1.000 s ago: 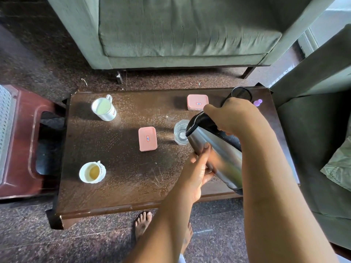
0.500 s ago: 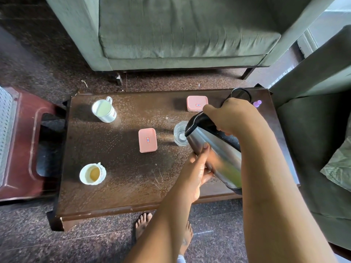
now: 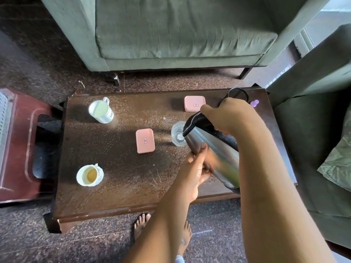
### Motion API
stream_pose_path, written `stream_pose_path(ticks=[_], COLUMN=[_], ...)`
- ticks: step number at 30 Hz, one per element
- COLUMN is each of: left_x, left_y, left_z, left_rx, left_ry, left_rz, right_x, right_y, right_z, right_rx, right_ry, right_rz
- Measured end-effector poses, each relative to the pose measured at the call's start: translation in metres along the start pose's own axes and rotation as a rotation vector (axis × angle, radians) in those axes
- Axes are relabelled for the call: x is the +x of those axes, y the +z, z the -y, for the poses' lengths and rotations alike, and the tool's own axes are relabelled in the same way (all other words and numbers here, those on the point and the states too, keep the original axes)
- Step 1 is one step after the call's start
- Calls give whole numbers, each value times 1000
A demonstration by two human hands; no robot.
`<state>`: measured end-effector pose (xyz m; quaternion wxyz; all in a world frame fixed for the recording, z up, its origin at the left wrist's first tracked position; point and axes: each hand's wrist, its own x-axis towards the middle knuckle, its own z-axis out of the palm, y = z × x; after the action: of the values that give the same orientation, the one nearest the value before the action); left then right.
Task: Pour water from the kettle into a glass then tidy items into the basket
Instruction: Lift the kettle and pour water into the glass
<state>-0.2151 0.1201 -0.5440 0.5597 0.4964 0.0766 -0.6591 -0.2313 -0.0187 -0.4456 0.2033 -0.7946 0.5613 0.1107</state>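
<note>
Kettle tilted over table, spout above glass; right hand clamped on handle, left hand pressed against body, seemingly flat.

Dark wood table, mid-frame: mug upper left, cup lower left, 2 pink boxes, glass center-right.

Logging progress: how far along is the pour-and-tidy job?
Nothing finished. In hand: right hand tilts the steel kettle over the clear glass, left hand steadying it. Left: both pink boxes remain on the table; no basket visible.
</note>
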Motion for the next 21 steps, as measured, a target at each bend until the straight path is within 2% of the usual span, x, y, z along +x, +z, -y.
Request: stream_pose_path(ticks=[21], left_x=[-3], left_y=[-1], left_z=[2], left_rx=[-2], left_ry=[1], left_rz=[-27], right_x=[-3], right_y=[1], right_z=[1], right_rx=[18], right_ry=[22], right_rz=[48])
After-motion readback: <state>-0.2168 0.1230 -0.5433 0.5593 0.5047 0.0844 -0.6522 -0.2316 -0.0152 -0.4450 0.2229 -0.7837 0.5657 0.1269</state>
